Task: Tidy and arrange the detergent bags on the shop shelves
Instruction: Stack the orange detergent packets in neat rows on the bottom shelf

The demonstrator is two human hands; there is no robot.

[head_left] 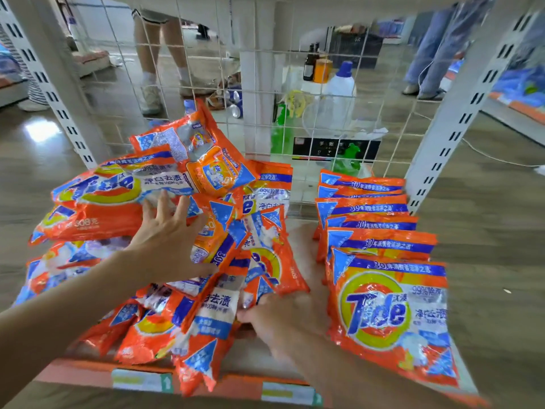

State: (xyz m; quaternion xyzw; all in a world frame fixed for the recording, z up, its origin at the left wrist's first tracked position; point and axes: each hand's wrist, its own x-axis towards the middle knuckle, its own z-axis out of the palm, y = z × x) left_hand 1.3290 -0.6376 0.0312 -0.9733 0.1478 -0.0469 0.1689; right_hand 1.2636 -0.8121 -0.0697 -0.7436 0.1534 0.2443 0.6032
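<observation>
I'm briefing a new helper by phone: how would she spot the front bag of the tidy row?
Find the white shelf with a wire grid behind it. On its right side, orange detergent bags stand in a neat overlapping row, apart from the jumbled heap on the left. The front bag is nearest the edge, the only one showing its whole yellow-ringed logo.

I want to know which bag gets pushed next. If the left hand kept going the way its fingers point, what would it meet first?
The left hand already touches the topmost flat bag of the jumbled pile; likely that one first, though depth is unclear.
</observation>
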